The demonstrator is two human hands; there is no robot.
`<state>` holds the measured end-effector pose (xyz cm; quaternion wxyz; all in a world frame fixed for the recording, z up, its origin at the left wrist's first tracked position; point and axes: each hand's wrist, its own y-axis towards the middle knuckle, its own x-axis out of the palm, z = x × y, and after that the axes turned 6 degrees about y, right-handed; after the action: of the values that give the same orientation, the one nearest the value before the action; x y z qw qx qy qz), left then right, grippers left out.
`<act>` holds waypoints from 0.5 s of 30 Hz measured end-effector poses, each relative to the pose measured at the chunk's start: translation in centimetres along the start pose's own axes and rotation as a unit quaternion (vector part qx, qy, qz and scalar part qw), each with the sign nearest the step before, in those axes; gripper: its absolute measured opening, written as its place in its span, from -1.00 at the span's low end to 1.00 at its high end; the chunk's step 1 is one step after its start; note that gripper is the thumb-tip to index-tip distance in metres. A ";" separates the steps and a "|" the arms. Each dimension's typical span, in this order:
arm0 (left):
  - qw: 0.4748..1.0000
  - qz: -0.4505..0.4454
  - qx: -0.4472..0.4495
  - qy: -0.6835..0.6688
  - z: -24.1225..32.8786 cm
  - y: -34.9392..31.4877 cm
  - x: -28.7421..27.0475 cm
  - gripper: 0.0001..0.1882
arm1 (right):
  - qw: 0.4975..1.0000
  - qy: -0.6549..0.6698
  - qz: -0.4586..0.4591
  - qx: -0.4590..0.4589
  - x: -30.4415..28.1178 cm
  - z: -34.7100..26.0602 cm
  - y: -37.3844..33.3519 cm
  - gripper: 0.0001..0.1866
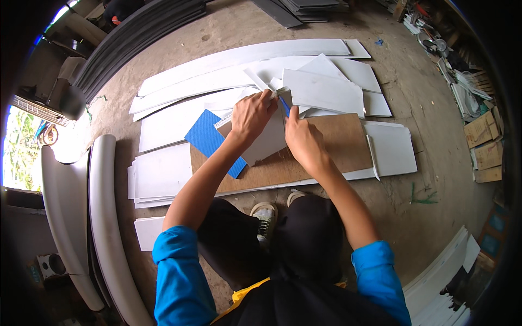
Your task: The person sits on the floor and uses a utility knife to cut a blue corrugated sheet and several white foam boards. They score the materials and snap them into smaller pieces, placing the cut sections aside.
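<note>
My left hand [251, 120] is closed on the top edge of a pale grey-white sheet piece [266, 142], which stands tilted between my arms. My right hand [305, 140] grips a slim blue cutter [284, 105]. The tip of this tool meets the upper corner of the piece, close to my left fingers; the blade itself is too small to make out. Beneath my hands lies a brown wooden board [342, 145]. A blue ribbed sheet [205, 132] rests at a slant on it, partly under my left forearm. White offcuts [323, 89] are heaped just beyond my hands.
Long white sheets [228, 58] lie layered on the concrete floor under and beyond the board. Large white rolled sheets [109, 201] stand at the left. Dark panels [136, 38] lie far left, cardboard boxes [483, 130] at the right. My shoe [265, 217] is near the board's front edge.
</note>
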<state>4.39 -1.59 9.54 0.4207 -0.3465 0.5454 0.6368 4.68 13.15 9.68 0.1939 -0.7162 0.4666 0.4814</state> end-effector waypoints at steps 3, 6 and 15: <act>1.000 -0.007 0.001 0.013 0.1 -0.2 -0.1 -0.77 | 1.000 0.000 -0.021 -0.002 -0.6 -0.3 0.8 -0.77; 1.000 -0.008 0.001 0.015 0.1 -0.2 -0.2 -0.78 | 0.998 0.020 -0.056 0.017 -1.7 -0.5 -0.1 -0.77; 0.997 0.019 0.074 -0.003 0.0 -0.6 0.0 -0.81 | 0.999 0.019 -0.043 0.022 -1.4 -0.3 -0.4 -0.77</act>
<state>4.99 -1.56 9.30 0.4340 -0.3024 0.5963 0.6038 4.99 13.81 10.95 0.2216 -0.7401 0.4493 0.4487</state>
